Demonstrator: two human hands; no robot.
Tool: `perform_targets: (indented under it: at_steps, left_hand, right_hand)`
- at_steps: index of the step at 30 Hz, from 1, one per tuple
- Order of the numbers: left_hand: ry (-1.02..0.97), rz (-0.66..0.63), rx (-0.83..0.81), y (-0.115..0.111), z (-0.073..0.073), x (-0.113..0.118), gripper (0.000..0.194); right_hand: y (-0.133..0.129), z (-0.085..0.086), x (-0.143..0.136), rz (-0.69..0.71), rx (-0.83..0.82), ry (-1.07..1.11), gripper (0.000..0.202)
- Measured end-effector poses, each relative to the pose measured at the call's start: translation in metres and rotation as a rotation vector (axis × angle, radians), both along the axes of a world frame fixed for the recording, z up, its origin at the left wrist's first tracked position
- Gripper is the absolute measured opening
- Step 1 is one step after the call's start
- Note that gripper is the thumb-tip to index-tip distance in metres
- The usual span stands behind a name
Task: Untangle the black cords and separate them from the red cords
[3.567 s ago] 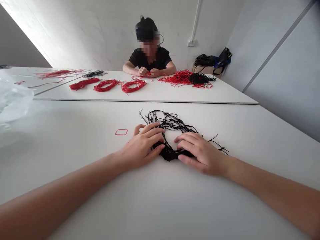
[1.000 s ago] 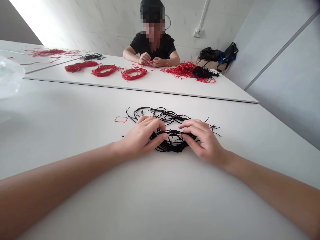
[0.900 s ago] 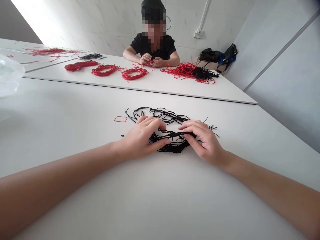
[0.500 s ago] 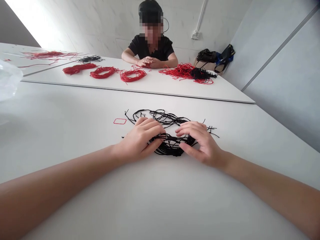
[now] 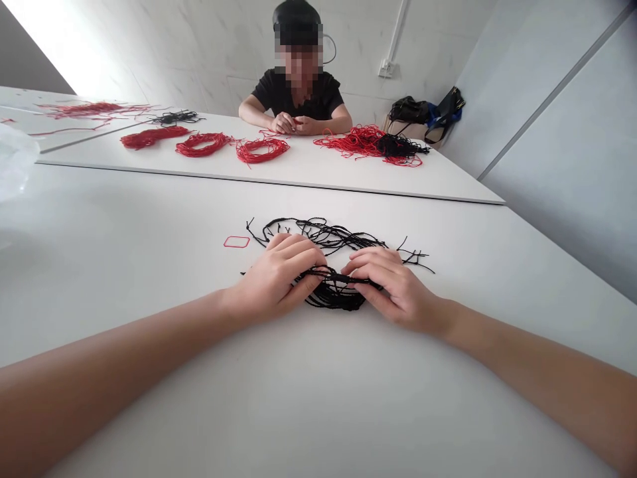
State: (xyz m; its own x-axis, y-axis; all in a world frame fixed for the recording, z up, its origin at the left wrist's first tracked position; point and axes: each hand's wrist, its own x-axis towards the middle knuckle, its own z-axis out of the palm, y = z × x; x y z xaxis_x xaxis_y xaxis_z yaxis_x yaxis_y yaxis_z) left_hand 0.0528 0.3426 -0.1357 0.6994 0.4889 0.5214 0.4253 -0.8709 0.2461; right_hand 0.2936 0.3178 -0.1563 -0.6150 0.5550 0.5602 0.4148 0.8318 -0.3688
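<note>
A looped bundle of thin black cords [image 5: 337, 297] lies on the white table [image 5: 308, 392] in front of me. My left hand [image 5: 283, 273] is closed on the left side of its upper strands, thumb below and fingers above. On the right side, my right hand [image 5: 385, 285] pinches the same strands between thumb and fingers. A short stretch of gathered cord shows between the two hands. More loose black cords [image 5: 343, 234] with knotted ends lie just beyond my fingers. A small red loop [image 5: 236, 242] rests left of them.
Across the table seam sits a person in a black shirt [image 5: 326, 93], hands together. Red cord coils [image 5: 261, 151] and a red and black cord pile [image 5: 358, 141] lie there. A clear plastic bag [image 5: 17, 162] is at the left edge.
My right hand has moved slightly left and closed its fingers on the strands. The strands between my hands are drawn closer together. The person's hands opposite have shifted slightly apart.
</note>
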Motion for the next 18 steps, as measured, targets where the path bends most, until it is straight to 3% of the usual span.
perform_targets:
  at_steps: [7,13,18]
  left_hand:
    - [0.098,0.042,-0.046,0.0015,-0.0036,0.0034,0.019]
    - [0.0,0.062,0.0,0.003,-0.0062,0.0046,0.013]
    - [-0.068,0.056,-0.01,0.001,-0.0016,0.0054,0.012]
  right_hand:
    - [-0.0015,0.0006,0.0018,-0.061,-0.044,0.078,0.013]
    - [0.0031,-0.004,0.0031,-0.24,-0.094,0.16,0.012]
    - [0.0021,-0.0028,0.0021,-0.176,-0.107,0.045,0.012]
